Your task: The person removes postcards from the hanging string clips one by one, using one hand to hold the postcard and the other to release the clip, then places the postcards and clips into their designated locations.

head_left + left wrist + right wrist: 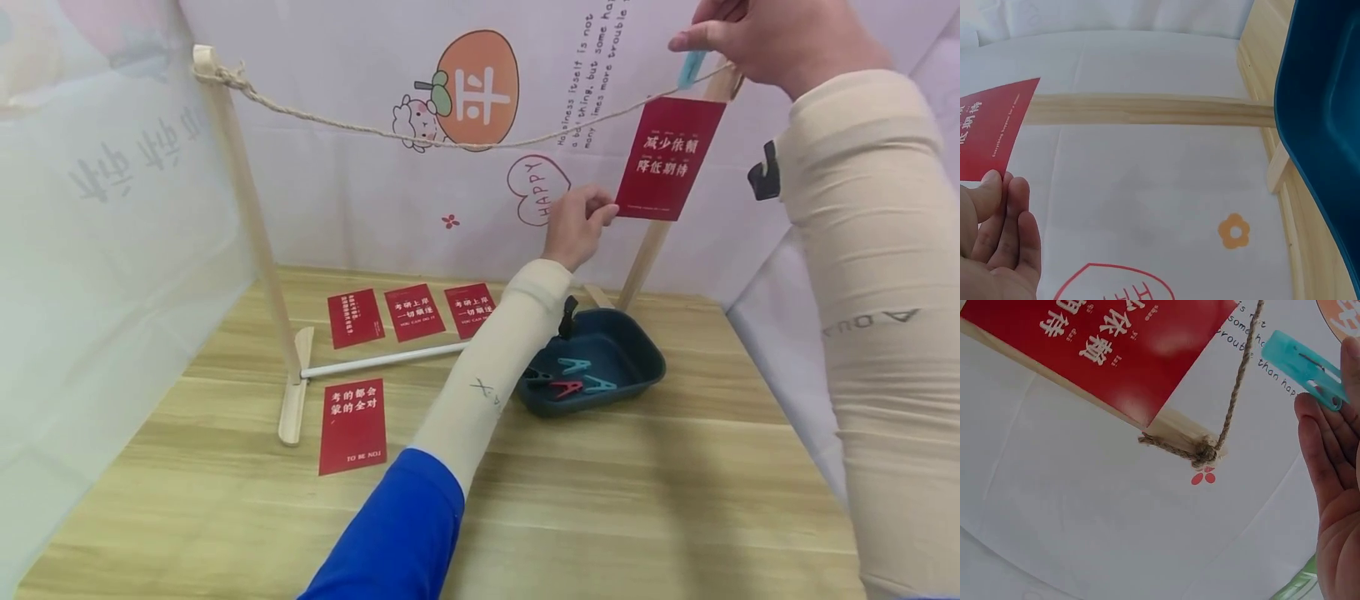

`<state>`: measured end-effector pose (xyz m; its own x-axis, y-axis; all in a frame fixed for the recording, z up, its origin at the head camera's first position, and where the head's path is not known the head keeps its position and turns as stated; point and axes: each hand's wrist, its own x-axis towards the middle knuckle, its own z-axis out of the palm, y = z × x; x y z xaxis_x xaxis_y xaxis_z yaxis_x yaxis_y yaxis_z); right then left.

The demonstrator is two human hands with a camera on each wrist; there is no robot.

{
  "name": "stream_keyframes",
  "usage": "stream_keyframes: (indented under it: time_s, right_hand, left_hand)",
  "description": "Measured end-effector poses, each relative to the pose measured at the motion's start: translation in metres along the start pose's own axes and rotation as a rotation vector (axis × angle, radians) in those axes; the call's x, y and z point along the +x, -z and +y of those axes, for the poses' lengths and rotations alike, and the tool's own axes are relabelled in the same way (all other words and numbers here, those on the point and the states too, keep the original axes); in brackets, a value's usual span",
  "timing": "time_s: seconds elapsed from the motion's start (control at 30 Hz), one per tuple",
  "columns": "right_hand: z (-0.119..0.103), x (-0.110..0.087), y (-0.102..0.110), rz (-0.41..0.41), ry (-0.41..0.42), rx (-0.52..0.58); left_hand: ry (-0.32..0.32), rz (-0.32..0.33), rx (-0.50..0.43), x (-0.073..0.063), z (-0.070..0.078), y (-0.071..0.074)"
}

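My left hand [576,229] pinches the lower left corner of a red card with white lettering [660,187], which hangs at a tilt by the right end of a twine rope [337,119]. In the left wrist view, that corner of the card [997,134] lies between thumb and fingers. Up at the right, my right hand [798,42] grips a light blue clothespin [690,70] close over the card's top edge. From the right wrist, the clothespin [1294,359] appears beside the rope [1235,394], apart from the card [1141,356].
The rope is tied between two wooden posts, the left post [251,200] and the right post [647,254]. More red cards [352,425] lie on the wooden table [585,500]. A dark blue bin [637,350] holds several clothespins. A white rod [390,360] runs low from the left post's foot.
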<state>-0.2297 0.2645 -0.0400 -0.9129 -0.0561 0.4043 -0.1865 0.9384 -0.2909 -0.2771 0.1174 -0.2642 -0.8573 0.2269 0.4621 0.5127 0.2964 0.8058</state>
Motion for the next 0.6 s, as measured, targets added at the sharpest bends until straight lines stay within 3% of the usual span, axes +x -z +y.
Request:
stream_keyframes:
  time_s: [0.17, 0.3, 0.6]
  right_hand:
    - [0.003, -0.004, 0.002, -0.014, 0.016, -0.012]
    - [0.009, -0.007, -0.002, -0.03, 0.002, -0.055]
    - [0.027, -0.011, -0.01, -0.125, 0.013, -0.128]
  left_hand:
    - [-0.001, -0.008, -0.021, 0.0, 0.0, 0.007]
    - [0.038, -0.012, -0.044, 0.0, -0.001, 0.012]
    - [0.074, -0.016, -0.056, 0.002, -0.009, 0.027]
